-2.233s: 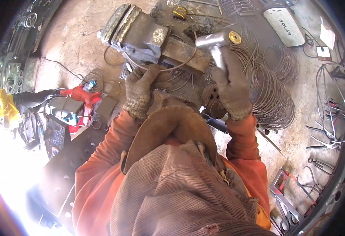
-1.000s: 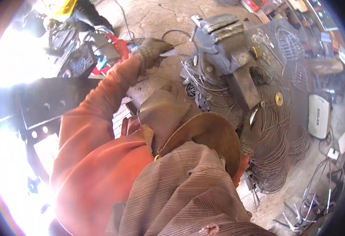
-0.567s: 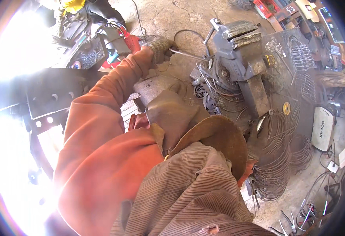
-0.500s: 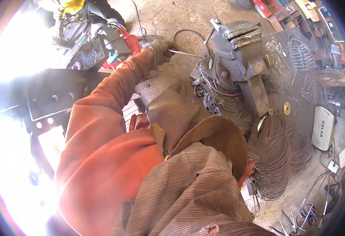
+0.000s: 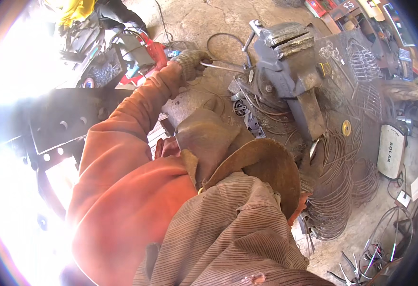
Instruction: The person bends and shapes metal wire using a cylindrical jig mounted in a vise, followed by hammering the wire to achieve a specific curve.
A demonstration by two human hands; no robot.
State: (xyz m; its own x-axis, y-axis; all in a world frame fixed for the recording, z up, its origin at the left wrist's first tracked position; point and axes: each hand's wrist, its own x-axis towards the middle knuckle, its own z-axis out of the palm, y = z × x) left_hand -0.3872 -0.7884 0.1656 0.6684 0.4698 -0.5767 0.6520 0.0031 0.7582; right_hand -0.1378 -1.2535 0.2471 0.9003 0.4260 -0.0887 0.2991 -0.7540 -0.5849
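Note:
My left hand [image 5: 192, 65], in a worn knitted glove, reaches out with its fingers closed round a thin metal rod [image 5: 223, 68]. The rod runs rightward from the fist to the bench edge beside a big grey bench vise [image 5: 290, 62]. Below the vise, my right hand [image 5: 310, 170] shows only in part, in a dark glove behind a brown leather flap [image 5: 278, 162]. Its fingers look closed, and a shiny silver piece [image 5: 314, 148] sticks up there. What that piece belongs to is hidden.
Coils of wire [image 5: 333, 205] hang beside the bench, near wire frames [image 5: 363, 64] and a yellow disc [image 5: 346, 127]. Pliers [image 5: 350, 269] lie low at right. A white box [image 5: 391, 151] stands at far right. A person in yellow [image 5: 73, 10] is at top left, beyond a red machine [image 5: 157, 53].
The view has shifted slightly. My left hand keeps its grip on the rod, which is a little lower beside the bench. My right hand stays in nearly the same place.

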